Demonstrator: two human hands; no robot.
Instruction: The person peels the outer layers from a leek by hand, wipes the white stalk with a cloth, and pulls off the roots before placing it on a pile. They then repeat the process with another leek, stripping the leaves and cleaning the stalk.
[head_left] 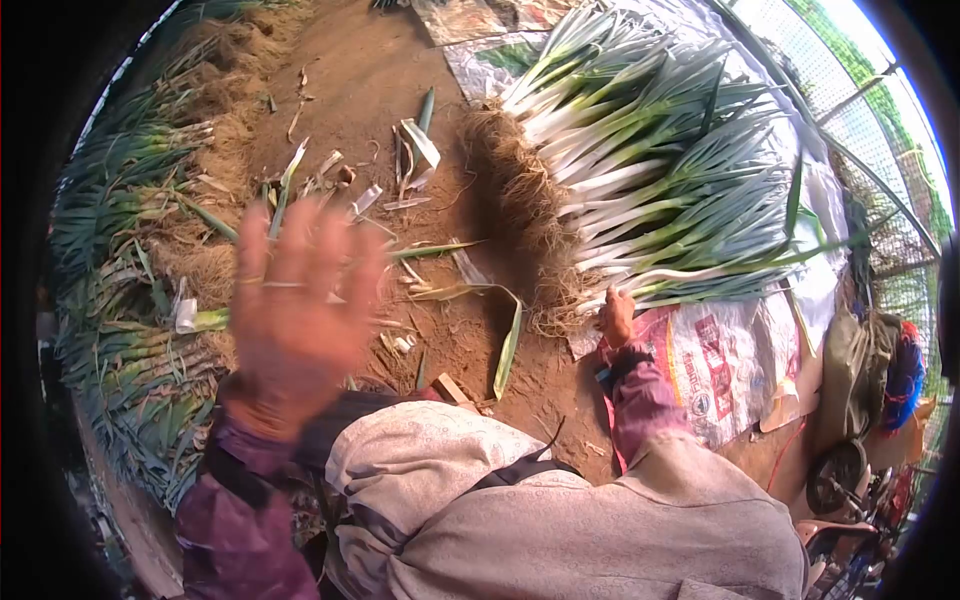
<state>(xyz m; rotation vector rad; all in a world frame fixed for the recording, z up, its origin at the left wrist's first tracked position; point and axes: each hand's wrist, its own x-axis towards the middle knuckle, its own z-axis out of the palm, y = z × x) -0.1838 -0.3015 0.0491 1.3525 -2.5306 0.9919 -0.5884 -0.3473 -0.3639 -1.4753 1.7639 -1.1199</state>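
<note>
While the left hand (pixel 305 300) splays wide left of the green onions (pixel 680 170), the right hand (pixel 618 318), grip unclear, meets their near edge; firm-looking white stems (pixel 607 183) suit holding.

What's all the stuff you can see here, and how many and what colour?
pale-stemmed leeks: many, white and green, right
darker leeks: many, green, left
loose leaves: several, green and tan, middle
soil: one patch, brown, middle
printed sack: one, white and pink, below right-side leeks
wood block: one, tan, near lap
blue bundle: one, blue and red, far right
wheel: one, black, lower right
clothing: cream, bottom
sleeves: two, purple, on arms
left hand: one, blurred, raised
right hand: one, by nearest leek
</note>
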